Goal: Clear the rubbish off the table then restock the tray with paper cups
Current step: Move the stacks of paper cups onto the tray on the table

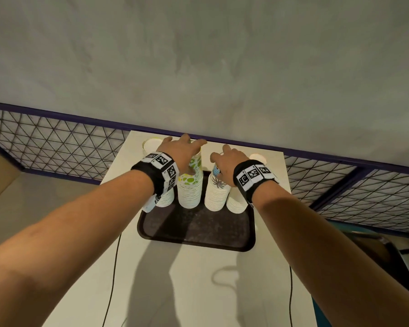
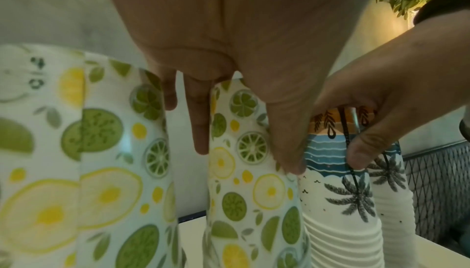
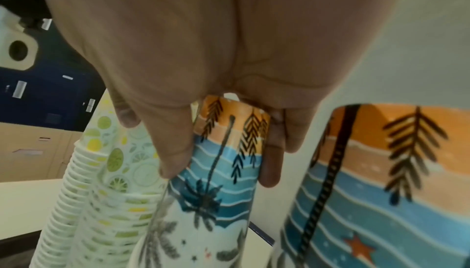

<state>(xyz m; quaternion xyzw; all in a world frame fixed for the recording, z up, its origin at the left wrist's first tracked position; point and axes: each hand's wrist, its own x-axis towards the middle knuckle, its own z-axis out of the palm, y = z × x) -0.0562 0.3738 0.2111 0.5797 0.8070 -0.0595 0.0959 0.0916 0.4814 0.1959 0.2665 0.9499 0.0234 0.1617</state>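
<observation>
A dark tray lies on the white table. Several stacks of upturned paper cups stand along its far side. My left hand reaches down over the lemon-and-lime stack; in the left wrist view its thumb and fingers curl round the top cup. My right hand sits on the palm-tree stack, and in the right wrist view its thumb and fingers grip that stack's top cup. Both stacks stand on the tray.
Two more cup stacks flank the held ones, one far left and one far right. Single cups stand beyond the tray at the left and right. A mesh fence runs behind the table, and thin cables cross the tabletop.
</observation>
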